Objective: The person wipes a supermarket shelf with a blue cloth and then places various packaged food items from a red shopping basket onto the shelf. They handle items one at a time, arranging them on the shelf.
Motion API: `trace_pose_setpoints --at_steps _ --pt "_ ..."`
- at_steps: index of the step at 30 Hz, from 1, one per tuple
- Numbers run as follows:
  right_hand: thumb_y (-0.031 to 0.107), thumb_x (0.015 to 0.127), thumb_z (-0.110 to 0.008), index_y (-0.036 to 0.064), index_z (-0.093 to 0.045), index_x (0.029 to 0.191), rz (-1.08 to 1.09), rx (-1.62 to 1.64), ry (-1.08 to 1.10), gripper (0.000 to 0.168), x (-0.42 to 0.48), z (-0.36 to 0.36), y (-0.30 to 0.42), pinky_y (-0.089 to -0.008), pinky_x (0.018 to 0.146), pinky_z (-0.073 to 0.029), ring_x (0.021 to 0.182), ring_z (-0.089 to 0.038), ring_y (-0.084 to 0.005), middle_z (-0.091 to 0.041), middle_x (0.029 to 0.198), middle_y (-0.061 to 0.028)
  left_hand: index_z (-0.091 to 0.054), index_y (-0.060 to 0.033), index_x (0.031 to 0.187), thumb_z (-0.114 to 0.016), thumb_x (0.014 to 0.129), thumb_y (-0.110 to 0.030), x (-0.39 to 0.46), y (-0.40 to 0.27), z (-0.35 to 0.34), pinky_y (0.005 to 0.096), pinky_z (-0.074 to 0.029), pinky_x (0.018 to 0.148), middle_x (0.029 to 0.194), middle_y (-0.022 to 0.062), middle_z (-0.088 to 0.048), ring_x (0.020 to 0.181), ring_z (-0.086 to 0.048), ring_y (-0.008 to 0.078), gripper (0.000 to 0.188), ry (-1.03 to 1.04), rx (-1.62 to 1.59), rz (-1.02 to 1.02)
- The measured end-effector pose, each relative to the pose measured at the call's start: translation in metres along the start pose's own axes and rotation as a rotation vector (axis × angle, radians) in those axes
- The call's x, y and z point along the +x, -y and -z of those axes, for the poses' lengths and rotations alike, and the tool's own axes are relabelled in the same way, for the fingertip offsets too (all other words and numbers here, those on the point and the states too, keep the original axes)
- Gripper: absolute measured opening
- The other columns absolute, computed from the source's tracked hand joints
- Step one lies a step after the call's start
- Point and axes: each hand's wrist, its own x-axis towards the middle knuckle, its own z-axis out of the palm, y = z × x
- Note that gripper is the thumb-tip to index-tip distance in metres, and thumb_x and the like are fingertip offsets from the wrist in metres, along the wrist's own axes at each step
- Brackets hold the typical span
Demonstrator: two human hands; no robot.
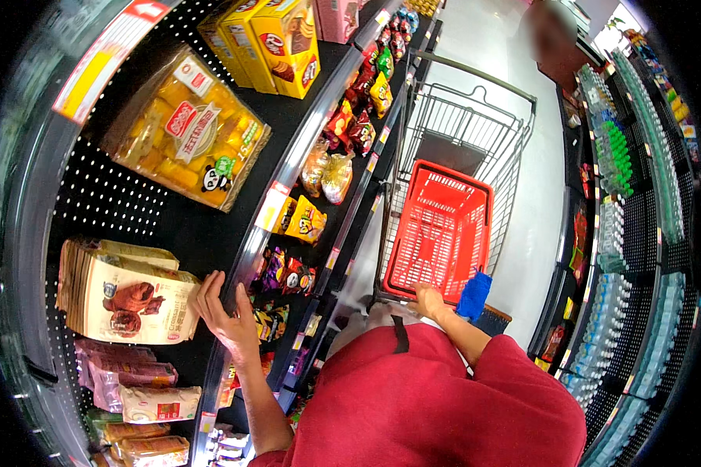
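Observation:
My left hand (228, 312) is over the front edge of a black shelf, its fingers apart and holding nothing. The fingertips are at the right end of a cream croissant bag (134, 300); I cannot tell whether they touch it. More such bags stand packed behind it. My right hand (429, 300) has its fingers curled over the near rim of a red plastic shopping basket (438, 227). No goods show inside the basket, which sits in a wire shopping cart (511, 125). A blue cloth (474, 295) hangs by the basket's near right corner.
A large packet of yellow pastries (187, 134) and yellow boxes (286, 46) share the left shelf. Pink packs (131, 376) lie nearer me. Snack bags (306, 219) line the lower shelf. Across the aisle floor (526, 233) stand bottles (616, 157). A blurred figure (549, 32) appears far ahead.

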Motion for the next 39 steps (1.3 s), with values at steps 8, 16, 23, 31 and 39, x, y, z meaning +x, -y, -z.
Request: trace_pose_setpoints --at_steps 8,16,23,31,39 --pt "0.03 0.076 -0.084 0.008 -0.064 0.123 -0.135 -0.126 -0.015 0.056 -0.01 -0.017 -0.025 -0.0482 0.09 -0.057 0.108 -0.069 -0.0373 -0.073 0.108 -0.0194 -0.066 -0.0025 0.119 -0.076 0.091 -0.015 -0.051 -0.046 -0.081 0.0436 -0.051 0.094 0.116 0.0141 -0.068 0.108 -0.065 0.0331 0.032 0.376 -0.425 0.068" --pt "0.03 0.076 -0.082 0.009 -0.069 0.111 -0.247 -0.182 -0.015 0.044 -0.015 -0.021 -0.014 -0.0473 0.08 -0.06 0.095 -0.073 -0.0351 -0.075 0.096 -0.0192 -0.045 0.0023 0.145 -0.074 0.092 -0.037 -0.2 -0.049 -0.24 0.0462 -0.048 0.104 0.136 0.0272 -0.059 0.125 -0.059 0.0416 0.072 0.947 -0.647 0.245" --pt "0.034 0.076 -0.081 0.011 -0.07 0.111 -0.291 -0.154 -0.007 0.043 -0.019 -0.037 -0.019 -0.0459 0.085 -0.059 0.098 -0.072 -0.0342 -0.075 0.098 -0.0168 -0.043 0.0037 0.146 -0.061 0.099 -0.045 -0.232 -0.071 -0.302 0.0513 -0.049 0.101 0.134 0.0295 -0.058 0.121 -0.059 0.0444 0.07 1.033 -0.38 0.301" --pt "0.036 0.076 -0.081 0.012 -0.07 0.109 -0.291 -0.187 -0.036 0.042 -0.018 -0.046 -0.021 -0.0482 0.084 -0.058 0.098 -0.07 -0.0359 -0.074 0.098 -0.0139 -0.047 0.0062 0.136 -0.061 0.101 -0.035 -0.245 -0.094 -0.327 0.051 -0.05 0.096 0.122 0.029 -0.061 0.11 -0.06 0.0458 0.055 0.784 -0.288 0.324" --pt "0.026 0.076 -0.081 0.012 -0.072 0.105 -0.221 -0.124 -0.08 0.034 -0.005 -0.026 -0.024 -0.0483 0.085 -0.056 0.103 -0.067 -0.0338 -0.072 0.106 -0.0122 -0.044 0.0095 0.138 -0.064 0.1 -0.036 -0.237 -0.103 -0.344 0.0491 -0.051 0.093 0.12 0.0287 -0.06 0.109 -0.061 0.0444 0.063 0.873 -0.242 0.392"
